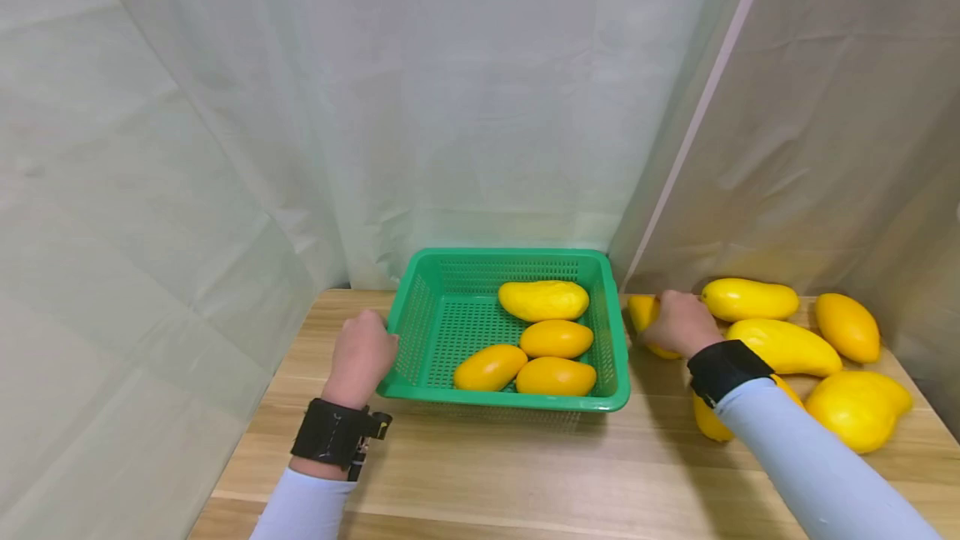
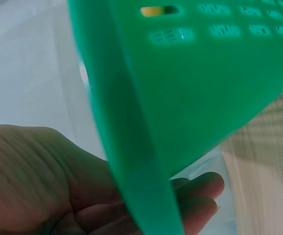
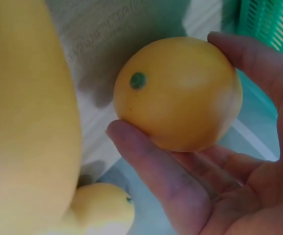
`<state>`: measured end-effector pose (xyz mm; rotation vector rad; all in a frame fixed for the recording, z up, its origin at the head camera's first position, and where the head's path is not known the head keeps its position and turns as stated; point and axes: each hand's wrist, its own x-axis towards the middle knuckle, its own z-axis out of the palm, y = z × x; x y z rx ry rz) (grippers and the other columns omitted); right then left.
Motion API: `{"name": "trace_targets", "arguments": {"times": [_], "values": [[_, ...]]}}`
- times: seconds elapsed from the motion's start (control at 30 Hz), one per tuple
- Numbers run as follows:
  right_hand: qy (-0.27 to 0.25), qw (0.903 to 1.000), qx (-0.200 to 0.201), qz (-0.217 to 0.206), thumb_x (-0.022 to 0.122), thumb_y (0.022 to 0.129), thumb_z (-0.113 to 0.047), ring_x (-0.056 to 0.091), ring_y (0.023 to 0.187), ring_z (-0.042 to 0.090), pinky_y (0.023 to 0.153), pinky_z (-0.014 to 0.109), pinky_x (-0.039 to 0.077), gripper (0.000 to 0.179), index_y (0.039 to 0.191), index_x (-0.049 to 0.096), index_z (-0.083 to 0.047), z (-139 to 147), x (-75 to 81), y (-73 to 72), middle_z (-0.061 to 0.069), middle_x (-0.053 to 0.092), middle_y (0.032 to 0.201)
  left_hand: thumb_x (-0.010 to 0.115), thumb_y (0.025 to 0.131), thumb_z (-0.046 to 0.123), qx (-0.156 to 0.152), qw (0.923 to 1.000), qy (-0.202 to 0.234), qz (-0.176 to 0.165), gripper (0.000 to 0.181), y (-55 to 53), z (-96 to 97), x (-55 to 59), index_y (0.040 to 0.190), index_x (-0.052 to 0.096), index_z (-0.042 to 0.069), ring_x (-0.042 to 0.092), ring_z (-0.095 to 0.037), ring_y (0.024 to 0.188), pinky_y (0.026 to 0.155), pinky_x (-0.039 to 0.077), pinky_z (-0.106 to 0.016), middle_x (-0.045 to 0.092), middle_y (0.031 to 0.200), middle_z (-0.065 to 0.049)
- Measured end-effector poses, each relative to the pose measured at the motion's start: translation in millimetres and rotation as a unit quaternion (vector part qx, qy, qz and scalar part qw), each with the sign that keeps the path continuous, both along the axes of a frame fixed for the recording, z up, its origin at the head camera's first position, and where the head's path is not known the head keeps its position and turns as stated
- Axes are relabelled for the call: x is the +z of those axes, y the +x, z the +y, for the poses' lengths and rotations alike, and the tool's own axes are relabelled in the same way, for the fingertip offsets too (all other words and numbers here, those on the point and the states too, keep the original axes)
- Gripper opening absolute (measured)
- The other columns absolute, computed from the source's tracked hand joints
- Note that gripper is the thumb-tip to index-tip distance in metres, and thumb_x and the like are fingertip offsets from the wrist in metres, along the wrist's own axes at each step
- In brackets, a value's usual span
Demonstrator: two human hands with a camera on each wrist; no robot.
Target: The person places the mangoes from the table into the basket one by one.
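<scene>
My left hand (image 1: 363,361) grips the left rim of a green plastic basket (image 1: 502,401); in the left wrist view its fingertips (image 2: 202,188) curl around under the rim. Inside the basket lie three orange-yellow mangoes, one of them (image 1: 555,338) in the middle, and a paler, lumpier yellow mango (image 1: 543,301) behind them. Just right of the basket, my right hand (image 1: 681,323) holds another mango (image 3: 178,93) between thumb and fingers. That mango's green stem spot faces the right wrist camera. In the head view the hand partly covers it.
Several more yellow mangoes lie right of my right hand, among them a long one (image 1: 783,346), an orange one (image 1: 847,327) and a large one (image 1: 857,411). My right forearm passes over another mango (image 1: 711,422). Pale curtains (image 1: 510,107) hang behind the wooden table (image 1: 502,473).
</scene>
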<state>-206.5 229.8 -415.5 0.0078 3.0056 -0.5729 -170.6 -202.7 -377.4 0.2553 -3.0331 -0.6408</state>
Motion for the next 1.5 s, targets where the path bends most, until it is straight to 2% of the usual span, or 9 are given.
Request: {"name": "trace_targets", "arguments": {"times": [0.47, 0.77, 1.0, 1.13, 1.5], "values": [[-0.012, 0.9947, 0.016, 0.100, 0.076, 0.065, -0.024, 0.053, 0.072, 0.034, 0.062, 0.042, 0.043, 0.064, 0.116, 0.052, 0.005, -4, 25.5, 1.5, 0.023, 0.060, 0.091, 0.061, 0.087, 0.011, -0.007, 1.0000, 0.003, 0.000, 0.019, -0.5, -1.0, -1.1, 0.089, 0.065, -0.007, 0.054, -0.020, 0.054, 0.040, 0.042, -0.026, 0.059, 0.070, -0.014], [-0.017, 0.9891, 0.018, 0.145, 0.075, 0.072, -0.029, 0.053, 0.071, 0.033, 0.063, 0.041, 0.043, 0.060, 0.117, 0.049, 0.002, -24, 46.7, 2.9, 0.018, 0.058, 0.086, 0.060, 0.087, 0.011, -0.008, 1.0000, 0.002, -0.003, 0.019, 0.5, -0.2, 1.5, 0.088, 0.066, -0.007, 0.054, -0.020, 0.055, 0.041, 0.042, -0.027, 0.059, 0.070, -0.014], [-0.009, 0.9865, 0.019, 0.162, 0.076, 0.072, -0.025, 0.055, 0.077, 0.036, 0.066, 0.047, 0.047, 0.069, 0.126, 0.043, 0.003, -37, 58.5, 1.4, 0.021, 0.059, 0.096, 0.060, 0.087, 0.012, -0.008, 1.0000, 0.000, -0.005, 0.019, 0.0, -0.5, 1.1, 0.088, 0.066, -0.006, 0.054, -0.020, 0.055, 0.041, 0.042, -0.027, 0.059, 0.070, -0.014], [-0.013, 0.9847, 0.035, 0.170, 0.077, 0.072, -0.022, 0.058, 0.082, 0.036, 0.068, 0.050, 0.049, 0.071, 0.130, 0.042, 0.000, -48, 66.7, 1.7, 0.022, 0.060, 0.102, 0.061, 0.087, 0.012, -0.010, 0.9999, -0.006, 0.000, 0.019, 0.0, -1.5, 0.6, 0.088, 0.066, -0.007, 0.054, -0.020, 0.055, 0.042, 0.041, -0.027, 0.059, 0.070, -0.014], [-0.028, 0.9828, 0.083, 0.162, 0.078, 0.072, -0.027, 0.059, 0.079, 0.029, 0.067, 0.043, 0.051, 0.070, 0.131, 0.044, -0.008, -90, 81.3, -5.6, 0.013, 0.063, 0.100, 0.061, 0.087, 0.011, -0.006, 1.0000, -0.003, 0.001, 0.017, 0.0, -0.8, -0.5, 0.083, 0.065, -0.005, 0.053, -0.020, 0.055, 0.042, 0.041, -0.027, 0.058, 0.069, -0.013]]}}
